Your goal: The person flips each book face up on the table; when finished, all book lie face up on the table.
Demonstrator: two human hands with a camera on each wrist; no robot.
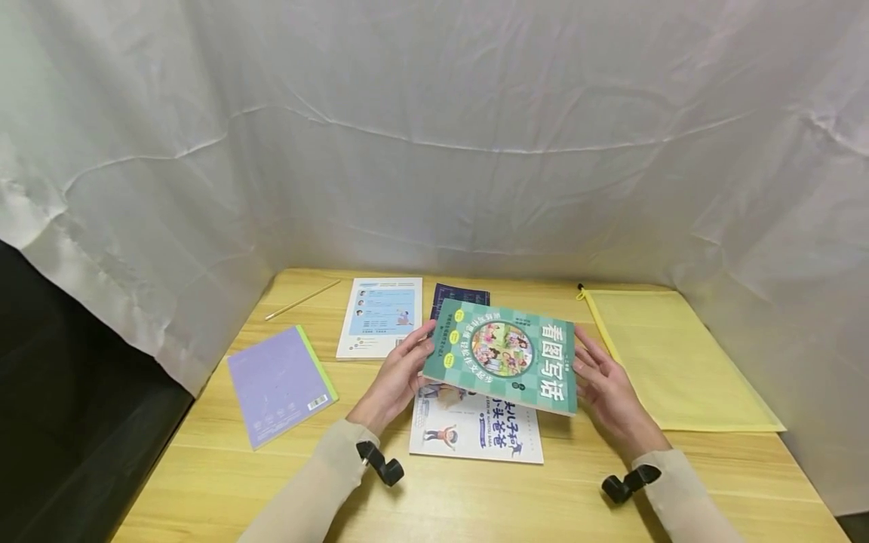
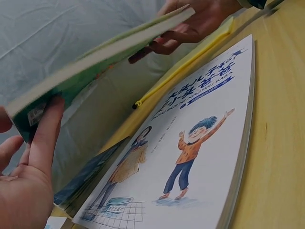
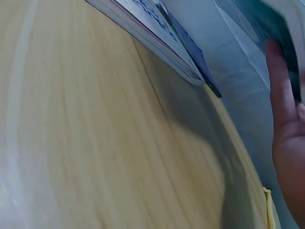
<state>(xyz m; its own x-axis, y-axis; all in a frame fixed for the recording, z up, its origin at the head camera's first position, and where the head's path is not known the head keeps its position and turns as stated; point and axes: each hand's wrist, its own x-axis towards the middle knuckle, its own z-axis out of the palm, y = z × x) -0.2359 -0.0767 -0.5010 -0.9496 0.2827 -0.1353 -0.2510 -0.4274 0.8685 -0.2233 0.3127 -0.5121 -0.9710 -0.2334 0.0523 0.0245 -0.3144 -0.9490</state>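
A green picture book [image 1: 504, 356] is held clear of the wooden table [image 1: 475, 498], supported at its two short edges: the left hand [image 1: 397, 377] is set against one edge with straight fingers [image 2: 45, 138] and the thumb laid on the cover, and the right hand [image 1: 607, 388] is set against the other, its fingers extended beneath the book. Directly under it lies a white illustrated book [image 1: 475, 430], with a dark blue booklet [image 1: 460, 296] beyond. The book is judged to be in mid-carry above this stack. For the next move, level support from both palms and square alignment over whatever surface receives it would be called for.
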